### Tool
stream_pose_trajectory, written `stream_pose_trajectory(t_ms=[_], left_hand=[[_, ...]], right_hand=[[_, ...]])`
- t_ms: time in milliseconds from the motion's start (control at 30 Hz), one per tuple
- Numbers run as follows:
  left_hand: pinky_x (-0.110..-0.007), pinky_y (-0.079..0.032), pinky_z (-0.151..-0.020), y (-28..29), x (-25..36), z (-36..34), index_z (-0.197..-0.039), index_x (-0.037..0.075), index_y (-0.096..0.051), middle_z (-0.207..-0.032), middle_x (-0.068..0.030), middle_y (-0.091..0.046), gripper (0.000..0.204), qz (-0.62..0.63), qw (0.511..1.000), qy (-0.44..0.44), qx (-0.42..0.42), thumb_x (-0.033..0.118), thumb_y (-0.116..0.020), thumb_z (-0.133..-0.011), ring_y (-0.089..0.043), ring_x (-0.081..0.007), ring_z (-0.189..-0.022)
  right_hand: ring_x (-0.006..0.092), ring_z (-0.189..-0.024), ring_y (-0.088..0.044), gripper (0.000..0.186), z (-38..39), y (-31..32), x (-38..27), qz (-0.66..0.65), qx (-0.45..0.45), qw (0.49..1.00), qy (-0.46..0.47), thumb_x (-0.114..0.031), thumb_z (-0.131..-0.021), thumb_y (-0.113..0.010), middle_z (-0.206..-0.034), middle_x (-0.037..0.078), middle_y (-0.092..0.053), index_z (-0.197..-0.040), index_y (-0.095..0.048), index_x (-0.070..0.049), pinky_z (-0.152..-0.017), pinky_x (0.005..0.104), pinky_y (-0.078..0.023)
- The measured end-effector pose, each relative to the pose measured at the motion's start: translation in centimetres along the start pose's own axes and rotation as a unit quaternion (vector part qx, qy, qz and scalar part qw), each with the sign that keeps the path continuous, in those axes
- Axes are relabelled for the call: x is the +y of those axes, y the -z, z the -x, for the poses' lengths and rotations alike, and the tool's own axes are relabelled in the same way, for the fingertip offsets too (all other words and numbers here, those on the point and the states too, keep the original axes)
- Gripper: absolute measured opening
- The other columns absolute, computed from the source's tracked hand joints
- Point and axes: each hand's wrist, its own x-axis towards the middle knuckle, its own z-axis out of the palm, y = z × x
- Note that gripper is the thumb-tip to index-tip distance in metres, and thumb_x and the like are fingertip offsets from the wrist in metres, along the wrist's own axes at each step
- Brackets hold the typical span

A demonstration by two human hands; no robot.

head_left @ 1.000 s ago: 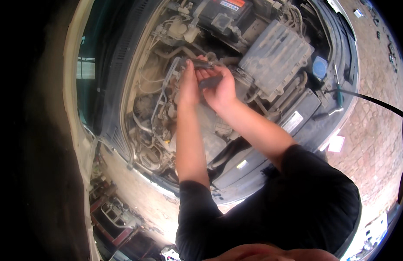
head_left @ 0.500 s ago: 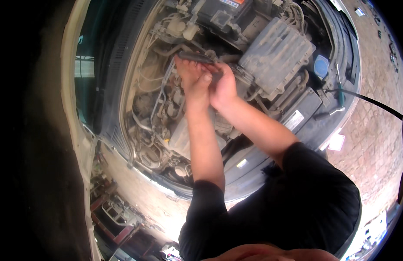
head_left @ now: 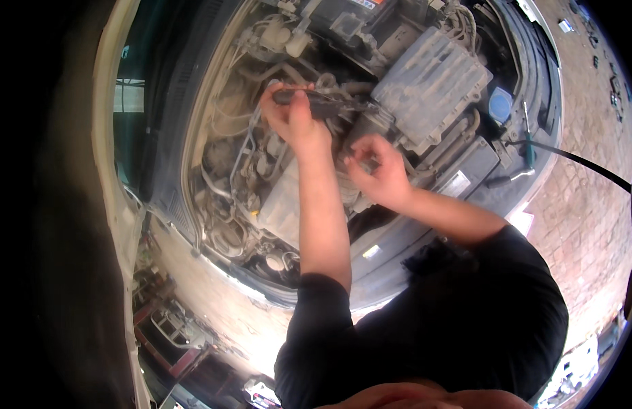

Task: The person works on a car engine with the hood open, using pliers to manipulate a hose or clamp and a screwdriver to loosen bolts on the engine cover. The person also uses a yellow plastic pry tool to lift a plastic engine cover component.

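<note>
My left hand (head_left: 299, 126) is closed around a dark, elongated piece (head_left: 322, 104), with the thumb lying on top and the fingers behind. The piece points to the right over the engine bay; its exact kind does not show. Lower and to the right, my right hand (head_left: 383, 176) is apart from it, fingers curled in toward the thumb. Whether something small sits in that pinch is too blurred to see. Close above those fingers is a dark rounded engine part (head_left: 372, 126). A grey ribbed housing (head_left: 435, 88) lies further right.
On the front edge of the bay lies a ratchet with a green handle (head_left: 531, 153), beside a blue-capped reservoir (head_left: 500, 104) and a black cable (head_left: 582, 157). The battery (head_left: 346, 24) sits at the far side. The windscreen (head_left: 131, 136) is at left; brick paving (head_left: 589, 198) at right.
My hands, together around the dark piece before, are now apart. My right hand has drawn back toward me and right, while the left keeps the piece and has turned slightly.
</note>
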Motion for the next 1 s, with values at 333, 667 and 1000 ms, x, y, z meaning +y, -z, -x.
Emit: stream_pose_trajectory(t_ms=[333, 667, 1000], left_hand=[[-0.036, -0.055, -0.086, -3.1, 0.7, 0.7, -0.108, -0.006, -0.053, -0.096, -0.014, -0.062, 0.028, -0.062, 0.993, -0.101, 0.017, -0.008, -0.044, -0.082, -0.065, -0.0227, -0.086], [-0.034, -0.05, -0.081, -5.1, 2.7, 1.0, -0.09, -0.001, -0.062, -0.088, -0.0103, -0.067, 0.012, -0.23, 0.966, -0.093, 0.075, 0.008, -0.061, -0.083, -0.062, -0.0208, -0.084], [-0.031, -0.049, -0.087, -4.1, 1.7, 1.3, -0.108, -0.004, -0.062, -0.1, -0.0097, -0.069, 0.034, -0.142, 0.986, 0.051, 0.065, 0.007, -0.074, -0.078, -0.062, -0.0168, -0.094]], right_hand=[[0.043, -0.133, -0.046, 0.108, -9.6, 2.6, -0.1, 0.154, -0.118, 0.975, 0.106, -0.019, -0.065, -0.084, -0.141, 0.029, -0.048, -0.15, -0.023, 0.008, -0.112, 0.0458, -0.036], [0.0368, -0.098, -0.068, 0.067, -14.6, 0.0, 0.5, 0.158, -0.26, 0.941, 0.148, -0.023, -0.075, -0.078, -0.107, 0.019, -0.071, -0.132, -0.053, 0.0, -0.083, 0.0421, -0.053], [0.0374, -0.08, -0.068, 0.045, -15.3, -0.2, 1.9, 0.095, -0.29, 0.934, 0.188, -0.011, -0.072, -0.072, -0.087, 0.021, -0.069, -0.114, -0.062, 0.002, -0.072, 0.0401, -0.053]])
